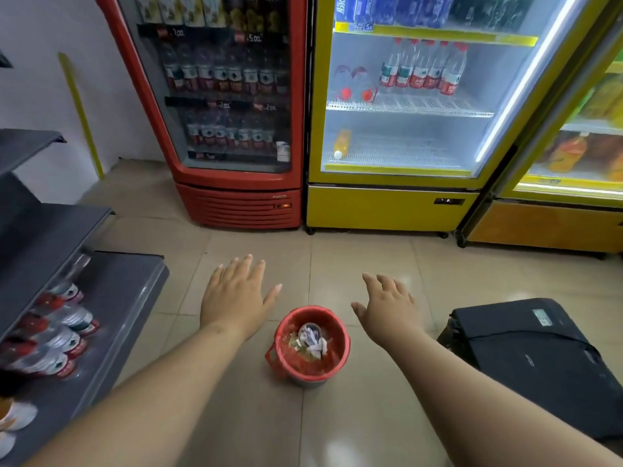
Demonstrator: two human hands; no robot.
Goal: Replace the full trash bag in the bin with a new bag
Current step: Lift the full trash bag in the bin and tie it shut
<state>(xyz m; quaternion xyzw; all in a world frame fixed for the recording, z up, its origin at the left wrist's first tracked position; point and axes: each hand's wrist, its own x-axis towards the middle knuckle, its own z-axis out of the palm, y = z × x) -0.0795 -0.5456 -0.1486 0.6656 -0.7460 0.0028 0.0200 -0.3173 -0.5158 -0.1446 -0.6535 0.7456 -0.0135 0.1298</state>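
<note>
Beige floor tiles (236, 416) fill the near ground of a small shop, with a red drinks cooler (232, 112) at the far left, a yellow cooler (397, 203) beside it on the right, and a second yellow cooler (573, 183) at the far right edge. Grey shelves (111, 298) run down the left side and carry bottles (64, 335) with red labels lying on their sides. On the right, a black bag (532, 358) sits on the floor.

I see the bin (312, 345) standing upright on the tiles in the near centre, its round mouth facing up toward me and its long axis vertical. A red trash bag (340, 335) lines it, folded over the rim, and crumpled paper and other scraps (312, 338) lie inside, close to the top.

My left hand (234, 298) hangs above the floor to the left of the bin and slightly beyond it, palm down, fingers spread and holding nothing. My right hand (389, 310) hangs to the right of the bin, also palm down, fingers loosely spread, empty. The bin lies between the two hands and a little nearer than both; neither hand touches the bin or its bag.
</note>
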